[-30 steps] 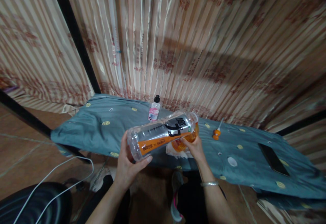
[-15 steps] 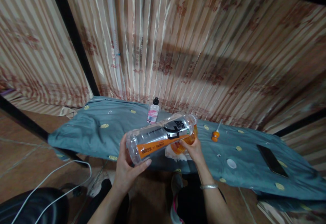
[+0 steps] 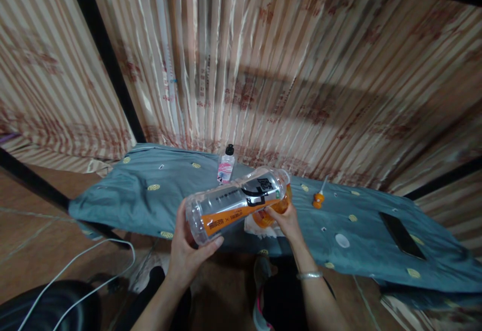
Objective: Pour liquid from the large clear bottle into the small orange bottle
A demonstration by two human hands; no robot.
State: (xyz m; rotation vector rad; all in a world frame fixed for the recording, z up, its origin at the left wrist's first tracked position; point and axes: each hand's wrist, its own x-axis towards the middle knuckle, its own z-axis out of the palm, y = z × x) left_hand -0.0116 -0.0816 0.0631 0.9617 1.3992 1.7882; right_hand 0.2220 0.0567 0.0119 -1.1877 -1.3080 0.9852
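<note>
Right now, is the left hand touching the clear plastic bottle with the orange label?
Touching. Head view: left hand wraps the base end of the clear plastic bottle with the orange label, thumb across it.

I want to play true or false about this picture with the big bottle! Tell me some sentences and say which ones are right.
1. The left hand holds the bottom end of the big bottle. True.
2. The big bottle stands upright on the cloth. False: it lies nearly sideways in the air, held between both hands.
3. A small bottle with a black cap stands on the blue-grey cloth. True.
4. The dark phone is in the right hand. False: it lies on the cloth, far to the right, and the right hand is at the big bottle's other end.
5. The right wrist wears a silver bracelet. True.
</note>
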